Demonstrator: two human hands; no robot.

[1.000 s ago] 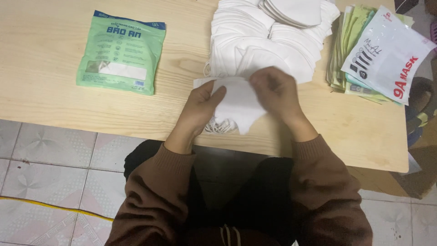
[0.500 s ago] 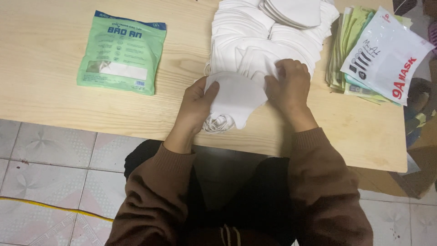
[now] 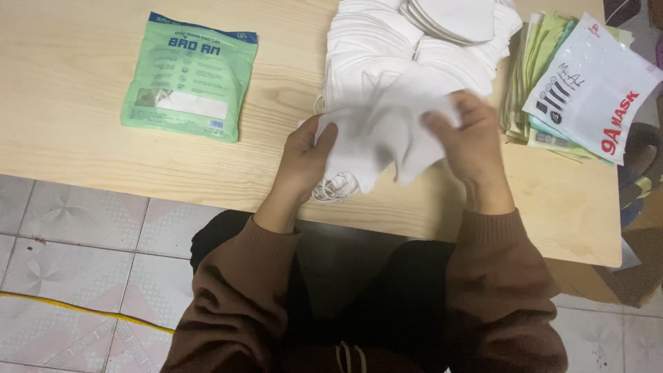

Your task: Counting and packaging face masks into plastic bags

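Both hands were closed on a white face mask (image 3: 387, 135), held just above the near edge of the tabletop (image 3: 83, 110), a little right of the middle of the frame. The left hand (image 3: 304, 155) pinched its left side with the thumb on top; the right hand (image 3: 469, 141) gripped the right side, fingers curled over the blurred fabric. Thin white ear loops (image 3: 335, 188) hung from under the mask and rested on the wood. Just behind it, at the upper middle of the frame, lay a heap of white masks (image 3: 414, 48). A green sealed packet (image 3: 190, 76) lay flat at the upper left, well apart from the hands. At the upper right sat a stack of flat packets (image 3: 587, 86), a white one on top of green ones. Brown sleeves (image 3: 497, 290) covered both forearms.
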